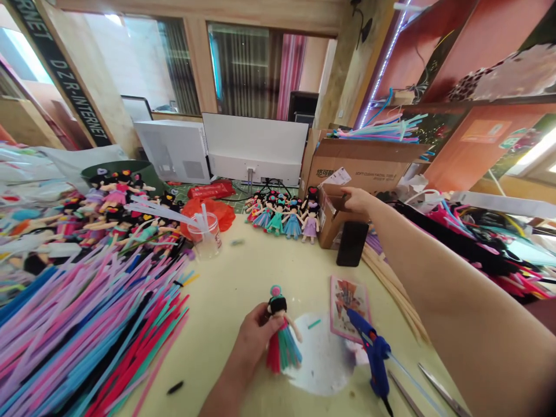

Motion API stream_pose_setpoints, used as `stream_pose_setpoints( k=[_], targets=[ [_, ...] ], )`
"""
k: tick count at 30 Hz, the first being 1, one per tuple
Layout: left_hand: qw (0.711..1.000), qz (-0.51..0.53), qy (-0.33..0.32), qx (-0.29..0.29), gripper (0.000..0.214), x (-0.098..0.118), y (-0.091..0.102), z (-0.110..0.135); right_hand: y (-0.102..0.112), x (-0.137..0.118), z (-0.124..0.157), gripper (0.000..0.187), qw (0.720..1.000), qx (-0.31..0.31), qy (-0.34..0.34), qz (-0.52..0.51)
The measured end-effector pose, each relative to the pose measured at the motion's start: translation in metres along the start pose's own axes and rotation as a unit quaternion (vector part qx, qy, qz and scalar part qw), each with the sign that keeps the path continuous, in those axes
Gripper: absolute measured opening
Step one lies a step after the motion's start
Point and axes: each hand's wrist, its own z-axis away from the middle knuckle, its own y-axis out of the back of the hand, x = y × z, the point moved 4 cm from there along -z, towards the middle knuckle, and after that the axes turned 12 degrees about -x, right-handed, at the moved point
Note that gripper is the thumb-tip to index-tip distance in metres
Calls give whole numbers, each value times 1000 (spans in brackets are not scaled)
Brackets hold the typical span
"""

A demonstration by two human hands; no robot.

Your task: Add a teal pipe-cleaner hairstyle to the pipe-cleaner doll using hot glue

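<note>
My left hand (256,330) is closed around a small doll (283,341) made of pipe cleaners. The doll has black hair, a teal and pink bun and a skirt of red, green and blue strands. My right hand (358,201) reaches forward to a small open cardboard box (332,217); one finger extends over its edge, and the other fingers are hard to make out. Just below that hand a black phone (351,243) stands upright. Near the held doll are a white round patch (321,370) on the table and a short green piece (314,324).
A blue glue gun (373,353) lies at the right, by a picture card (347,295) and scissors (438,388). Pipe cleaners (95,330) cover the left. Finished dolls (278,217) stand at the back; a clear cup (207,237) holds glue sticks. A large carton (369,165) stands behind.
</note>
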Motion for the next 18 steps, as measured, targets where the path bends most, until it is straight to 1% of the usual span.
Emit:
stream_pose_setpoints(
  k=[2, 4, 7, 9, 10, 12, 14, 18],
  targets=[
    [1000, 2, 0, 1, 35, 1, -1, 0, -1, -6, 11, 39, 997, -25, -9, -69],
    [1000, -5, -9, 6, 34, 5, -2, 1, 1, -21, 31, 31, 988, -43, -10, -150],
    [999, -23, -28, 13, 33, 9, -4, 2, 5, -54, 78, 17, 965, -84, 9, -250],
    [999, -29, -35, 9, 33, 10, -5, 2, 6, -76, 116, 15, 946, -116, 25, -302],
    [999, -29, -37, 5, 34, 10, -6, 3, 5, -85, 136, 15, 931, -137, 32, -336],
    [999, -30, -43, -3, 36, 10, -7, 4, 1, -102, 175, 16, 883, -187, 39, -428],
    [998, -30, -51, -10, 37, 10, -9, 6, -3, -115, 209, 17, 847, -220, 45, -481],
    [997, -29, -64, -23, 37, 10, -10, 9, -15, -130, 263, 18, 819, -250, 68, -512]
  ],
)
